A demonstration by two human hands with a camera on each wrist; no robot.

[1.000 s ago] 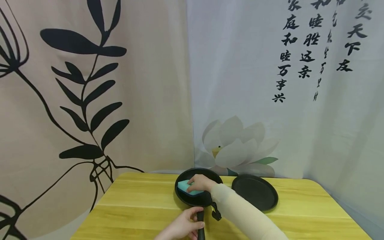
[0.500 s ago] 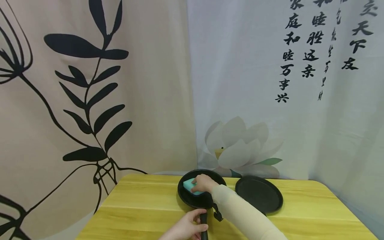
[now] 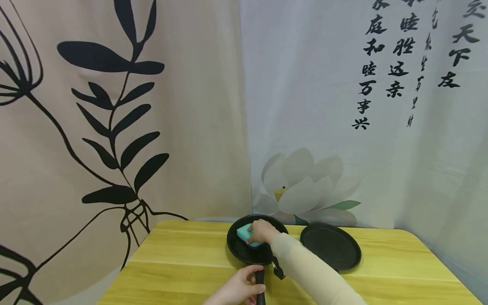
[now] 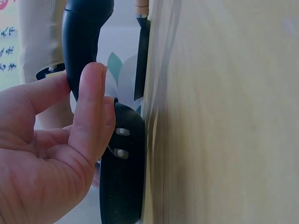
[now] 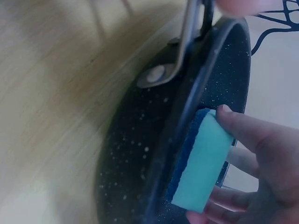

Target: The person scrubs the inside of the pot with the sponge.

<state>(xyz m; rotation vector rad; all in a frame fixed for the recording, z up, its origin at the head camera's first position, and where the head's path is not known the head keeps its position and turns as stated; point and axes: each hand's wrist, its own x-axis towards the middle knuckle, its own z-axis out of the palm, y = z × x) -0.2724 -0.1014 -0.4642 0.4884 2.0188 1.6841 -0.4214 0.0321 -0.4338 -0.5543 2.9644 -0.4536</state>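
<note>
A black frying pan (image 3: 235, 250) with pale speckles sits near the middle of the wooden table. My left hand (image 3: 245, 284) grips its dark handle (image 4: 86, 35), thumb and fingers on opposite sides in the left wrist view. Inside the pan, my right hand (image 3: 263, 231) holds a turquoise sponge (image 5: 203, 161) by its edges. The sponge's dark blue scouring layer (image 5: 187, 154) faces down against the pan's inner surface. Two rivets (image 4: 121, 153) show on the pan's outer wall near the handle. Part of the pan is hidden behind my right hand and sleeve.
A second, flatter black pan (image 3: 331, 248) lies on the table (image 3: 183, 254) to the right, its handle side behind my right sleeve. A printed cloth curtain (image 3: 206, 127) hangs right behind the table's back edge. A black strap piece (image 3: 279, 269) hangs at my right wrist.
The sponge in my right hand has slid a little rightward and back inside the pan. My left hand keeps its grip on the handle. The head view has shifted slightly.
</note>
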